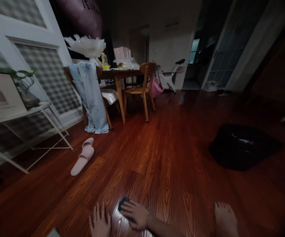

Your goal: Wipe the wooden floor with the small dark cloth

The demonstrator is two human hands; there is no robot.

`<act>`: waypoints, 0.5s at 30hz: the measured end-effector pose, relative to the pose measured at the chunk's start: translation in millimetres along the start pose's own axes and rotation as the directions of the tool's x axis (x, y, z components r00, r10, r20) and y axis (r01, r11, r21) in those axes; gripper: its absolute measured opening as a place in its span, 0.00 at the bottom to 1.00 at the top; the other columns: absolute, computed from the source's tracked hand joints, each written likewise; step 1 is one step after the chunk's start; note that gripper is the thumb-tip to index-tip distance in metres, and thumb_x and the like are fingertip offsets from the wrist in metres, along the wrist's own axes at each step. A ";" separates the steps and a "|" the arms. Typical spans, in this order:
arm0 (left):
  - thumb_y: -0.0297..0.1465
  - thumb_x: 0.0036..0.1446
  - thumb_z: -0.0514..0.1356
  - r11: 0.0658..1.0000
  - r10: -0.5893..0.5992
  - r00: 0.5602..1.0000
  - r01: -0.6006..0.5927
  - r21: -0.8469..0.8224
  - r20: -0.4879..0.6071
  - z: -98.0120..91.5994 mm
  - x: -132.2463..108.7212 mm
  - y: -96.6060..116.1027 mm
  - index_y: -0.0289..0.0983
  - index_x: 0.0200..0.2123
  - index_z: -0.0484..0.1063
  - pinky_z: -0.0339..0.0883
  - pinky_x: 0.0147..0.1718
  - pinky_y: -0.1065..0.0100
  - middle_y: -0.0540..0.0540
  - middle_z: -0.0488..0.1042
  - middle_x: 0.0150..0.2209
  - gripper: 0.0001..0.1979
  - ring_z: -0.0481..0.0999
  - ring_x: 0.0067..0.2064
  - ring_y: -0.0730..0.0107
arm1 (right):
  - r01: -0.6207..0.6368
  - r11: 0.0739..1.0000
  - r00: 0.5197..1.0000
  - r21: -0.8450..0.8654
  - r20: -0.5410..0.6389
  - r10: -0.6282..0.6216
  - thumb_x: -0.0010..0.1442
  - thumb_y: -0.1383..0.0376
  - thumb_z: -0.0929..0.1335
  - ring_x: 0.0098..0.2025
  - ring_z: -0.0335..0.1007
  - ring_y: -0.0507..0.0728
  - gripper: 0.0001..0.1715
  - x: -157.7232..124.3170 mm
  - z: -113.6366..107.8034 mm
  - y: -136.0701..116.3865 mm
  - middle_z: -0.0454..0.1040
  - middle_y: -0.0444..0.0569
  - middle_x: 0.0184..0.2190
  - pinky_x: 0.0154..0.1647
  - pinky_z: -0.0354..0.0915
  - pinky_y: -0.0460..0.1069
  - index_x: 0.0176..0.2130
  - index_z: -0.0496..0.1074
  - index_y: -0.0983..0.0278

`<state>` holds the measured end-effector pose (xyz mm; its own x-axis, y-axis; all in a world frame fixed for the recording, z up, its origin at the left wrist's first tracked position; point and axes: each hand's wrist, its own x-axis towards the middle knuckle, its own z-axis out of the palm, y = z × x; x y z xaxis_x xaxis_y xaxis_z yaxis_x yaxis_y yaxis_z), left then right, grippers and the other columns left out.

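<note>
My right hand (137, 214) presses down on a dark cloth (123, 204) on the wooden floor (154, 158), its forearm coming in from the lower right. The cloth is bunched under the fingers and palm, and its dark edge shows at the far left of the hand. Just left of it, my left hand (100, 222) lies with fingers spread, holding nothing, a small ring on one finger. Glossy light reflects off the boards between the two hands.
A pink slipper (83, 156) lies ahead on the left, by a white side table (34, 110). Jeans (89, 95) hang over a chair at the dining table (117, 74). A black bag-like object (241, 146) sits on the right; a bare foot (225, 217) is at lower right.
</note>
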<state>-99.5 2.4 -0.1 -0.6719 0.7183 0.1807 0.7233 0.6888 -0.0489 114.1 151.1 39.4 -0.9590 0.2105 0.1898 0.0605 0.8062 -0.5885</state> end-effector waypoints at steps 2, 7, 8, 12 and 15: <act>0.38 0.61 0.48 1.000 -0.002 1.000 0.002 0.001 0.011 0.6 0.9 0.5 0.44 0.68 0.64 0.51 0.72 0.44 0.42 0.65 0.71 0.32 0.61 0.73 0.54 | -0.163 0.983 0.986 -0.085 -0.060 0.159 0.54 0.60 0.61 0.72 0.56 0.56 0.47 -16.8 -44.1 17.8 0.58 0.31 0.72 0.70 0.52 0.54 0.71 0.56 0.40; 0.38 0.59 0.51 0.999 -0.036 0.999 0.036 -0.002 -0.004 8.6 4.0 4.5 0.47 0.66 0.67 0.50 0.72 0.44 0.43 0.67 0.70 0.31 0.62 0.72 0.52 | -0.736 0.655 0.652 -0.171 -0.441 0.617 0.61 0.64 0.57 0.73 0.56 0.65 0.40 -73.1 -112.3 73.4 0.63 0.50 0.71 0.72 0.52 0.61 0.70 0.64 0.58; 0.37 0.59 0.51 0.999 -0.042 0.999 0.042 0.010 -0.009 10.0 4.5 5.4 0.46 0.66 0.68 0.51 0.72 0.44 0.43 0.67 0.70 0.31 0.62 0.72 0.52 | -0.814 0.565 0.547 -0.138 -0.508 0.665 0.63 0.64 0.54 0.73 0.56 0.68 0.40 -84.5 -114.4 82.6 0.63 0.57 0.71 0.72 0.52 0.65 0.70 0.63 0.64; 0.37 0.60 0.49 0.999 -0.031 0.999 0.032 0.036 -0.017 11.6 5.6 6.4 0.42 0.65 0.68 0.52 0.71 0.43 0.41 0.66 0.70 0.31 0.64 0.71 0.50 | -0.969 0.245 0.148 0.029 -0.727 0.670 0.66 0.64 0.51 0.74 0.52 0.69 0.40 -111.7 -95.8 98.6 0.60 0.63 0.72 0.74 0.49 0.68 0.71 0.60 0.70; 0.37 0.61 0.50 0.999 -0.041 0.999 0.041 0.005 -0.027 11.8 5.5 4.8 0.42 0.66 0.67 0.53 0.71 0.44 0.41 0.66 0.70 0.31 0.64 0.71 0.53 | -0.981 0.194 0.122 0.018 -0.719 0.684 0.66 0.65 0.52 0.75 0.49 0.70 0.39 -103.2 -74.0 86.8 0.58 0.65 0.72 0.76 0.46 0.66 0.71 0.60 0.76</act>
<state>-101.6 10.8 -10.9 -0.6964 0.6865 0.2091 0.6942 0.7183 -0.0461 238.8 240.3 26.9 0.1236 0.9747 0.1862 0.9474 -0.0601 -0.3144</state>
